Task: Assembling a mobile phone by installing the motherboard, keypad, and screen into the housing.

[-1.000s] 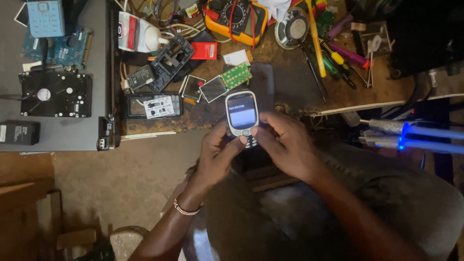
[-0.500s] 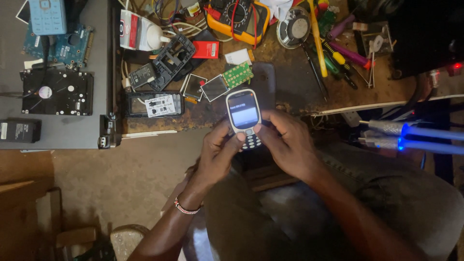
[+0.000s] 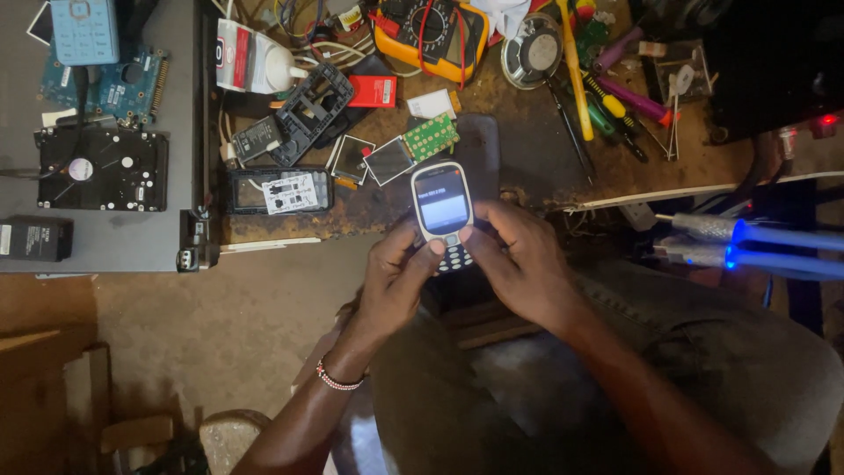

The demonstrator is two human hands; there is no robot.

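Your hands have barely shifted since a moment ago: left hand [image 3: 400, 281] and right hand [image 3: 523, 264] both grip the lit keypad phone [image 3: 443, 211] above your lap, beside the workbench [image 3: 527, 167]

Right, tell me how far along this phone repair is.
Looks done: the small keypad phone is in one piece and its screen is lit. In hand: the left hand and right hand both hold it, thumbs at the keys. Seemingly left over: on the workbench lie a green circuit board, a black phone frame and a yellow multimeter. Whether more work remains cannot be told.
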